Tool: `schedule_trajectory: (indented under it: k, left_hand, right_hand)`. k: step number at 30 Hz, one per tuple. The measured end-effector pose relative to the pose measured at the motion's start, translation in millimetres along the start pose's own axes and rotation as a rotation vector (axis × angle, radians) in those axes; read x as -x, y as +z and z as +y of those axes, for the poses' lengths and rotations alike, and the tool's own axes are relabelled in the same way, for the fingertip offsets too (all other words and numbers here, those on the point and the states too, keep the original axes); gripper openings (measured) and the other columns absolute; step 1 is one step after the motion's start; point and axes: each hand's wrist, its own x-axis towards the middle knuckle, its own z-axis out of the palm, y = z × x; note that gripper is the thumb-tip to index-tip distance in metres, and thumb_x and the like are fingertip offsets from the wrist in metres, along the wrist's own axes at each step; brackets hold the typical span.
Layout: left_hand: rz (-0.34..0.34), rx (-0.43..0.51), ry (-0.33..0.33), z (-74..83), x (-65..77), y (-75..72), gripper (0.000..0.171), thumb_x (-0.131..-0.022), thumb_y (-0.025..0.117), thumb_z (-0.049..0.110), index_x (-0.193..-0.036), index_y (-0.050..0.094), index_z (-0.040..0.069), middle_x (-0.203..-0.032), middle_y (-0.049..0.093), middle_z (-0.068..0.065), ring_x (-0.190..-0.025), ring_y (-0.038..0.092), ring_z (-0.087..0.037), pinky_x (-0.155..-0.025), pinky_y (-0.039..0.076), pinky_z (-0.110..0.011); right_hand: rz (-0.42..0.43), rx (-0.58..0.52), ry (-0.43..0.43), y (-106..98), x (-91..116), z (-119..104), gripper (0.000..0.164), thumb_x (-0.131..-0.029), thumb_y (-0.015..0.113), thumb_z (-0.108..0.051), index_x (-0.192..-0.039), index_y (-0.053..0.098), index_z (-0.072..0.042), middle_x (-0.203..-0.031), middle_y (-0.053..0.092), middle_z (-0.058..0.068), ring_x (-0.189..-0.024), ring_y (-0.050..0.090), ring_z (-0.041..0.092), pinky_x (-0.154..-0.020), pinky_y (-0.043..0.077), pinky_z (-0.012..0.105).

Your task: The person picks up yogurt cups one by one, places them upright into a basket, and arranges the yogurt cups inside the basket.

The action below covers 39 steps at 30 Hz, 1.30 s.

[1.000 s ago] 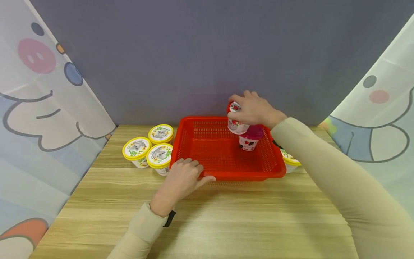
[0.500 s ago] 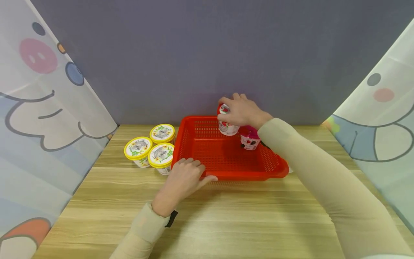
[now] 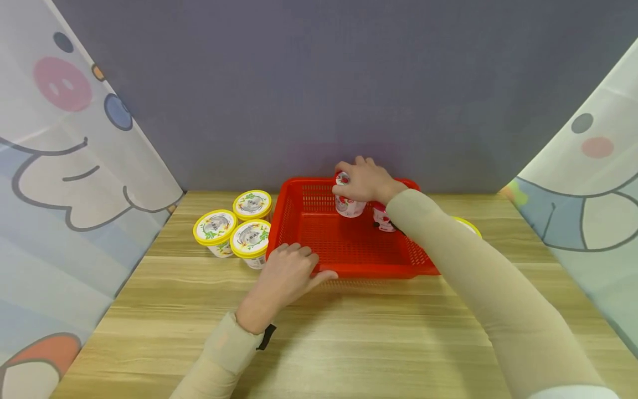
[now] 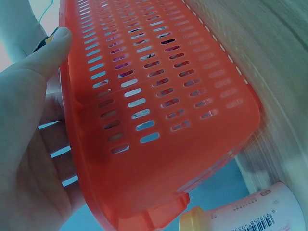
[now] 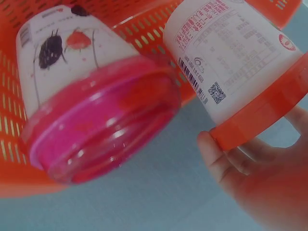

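Step in hand, as judged: placing the red-lidded cup (image 3: 350, 207) inside the red basket (image 3: 369, 271), which stands on the table (image 3: 349, 343) and serves as the reference for all positions below. The cup is within the basket toward its far wall, roughly upright, and just left of the pink-lidded cup (image 3: 382, 219), with a narrow gap between the two in the right wrist view. Whether its base bears on the basket floor cannot be told. The right hand (image 3: 368, 182) is clamped on the cup from above, fingers and thumb around the lid. The left hand (image 3: 289, 271) is clamped on the basket rim at the near left corner. Three yellow-lidded tubs (image 3: 250, 238) stand outside the basket to its left; a further yellow lid (image 3: 468, 224) shows to its right, partly hidden by the right sleeve. The next move appears to call for seating the cup squarely on the basket floor, then loosening the fingers without knocking the neighbouring cup. Compared with the frame one second earlier, the cup is farther left in the basket and lower; it overlapped the pink-lidded cup in view then, and is now clear of it. The left hand's hold on the rim is unchanged, and the right sleeve now covers part of the pink-lidded cup.
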Motion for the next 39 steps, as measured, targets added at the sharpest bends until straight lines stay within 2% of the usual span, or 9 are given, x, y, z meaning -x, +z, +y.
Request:
schedule_trajectory:
  k: [17,30,39]
  left_hand:
    - [0.005,0.000,-0.004,2.9,0.9,0.8,0.054,-0.091,0.065,0.063,-0.064,0.066,0.016,-0.061,0.056,0.002,-0.055,0.050,-0.015,-0.058,0.044,-0.028]
    - [0.003,-0.014,-0.001,4.2,-0.2,-1.2,0.055,-0.091,0.064,0.064,-0.064,0.065,0.017,-0.061,0.056,0.003,-0.055,0.049,-0.014,-0.059,0.044,-0.027]
    - [0.014,-0.010,0.010,5.4,-0.4,-0.2,0.054,-0.092,0.064,0.063,-0.065,0.067,0.017,-0.061,0.057,0.003,-0.055,0.049,-0.014,-0.059,0.044,-0.027]
  right_hand:
    - [-0.084,0.042,0.036,22.7,-10.2,-1.2,0.066,-0.091,0.054,-0.053,-0.150,0.043,-0.024,-0.139,0.042,0.016,-0.124,0.038,0.036,-0.099,0.043,0.057]
    - [-0.128,0.072,0.045,31.2,-10.7,-1.3,0.066,-0.091,0.054,-0.052,-0.150,0.044,-0.024,-0.137,0.041,0.017,-0.122,0.039,0.036,-0.098,0.045,0.054]
    - [-0.167,0.072,0.023,40.3,-10.3,2.2,0.070,-0.091,0.059,-0.051,-0.152,0.042,-0.024,-0.146,0.039,0.019,-0.130,0.039,0.039,-0.101,0.044,0.057]
